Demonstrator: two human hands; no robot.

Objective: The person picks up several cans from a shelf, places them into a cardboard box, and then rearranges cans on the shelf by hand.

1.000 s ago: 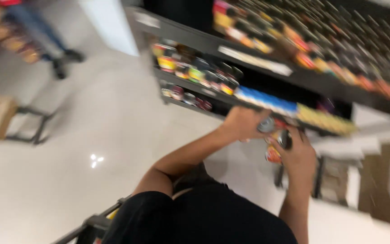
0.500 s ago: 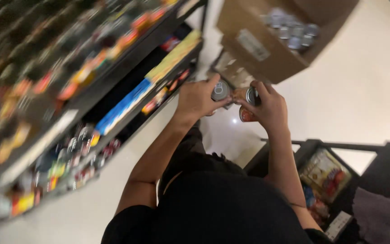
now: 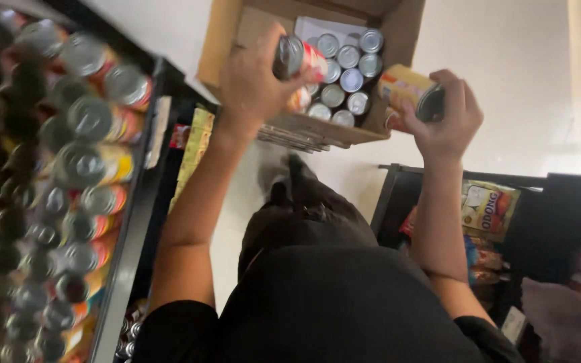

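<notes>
Floor: pale shop tiles, open cardboard box of tins [image 3: 226, 40]
Left hand [image 3: 250, 84]: gripping red-labelled metal can [image 3: 298, 57]
Right hand [image 3: 448, 121]: gripping yellow-labelled metal can [image 3: 408, 91]

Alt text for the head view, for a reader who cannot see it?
A person's left hand and right hand each hold a can, a red one and a yellow one, above an open cardboard box of cans. Stocked shelves stand at left.
</notes>
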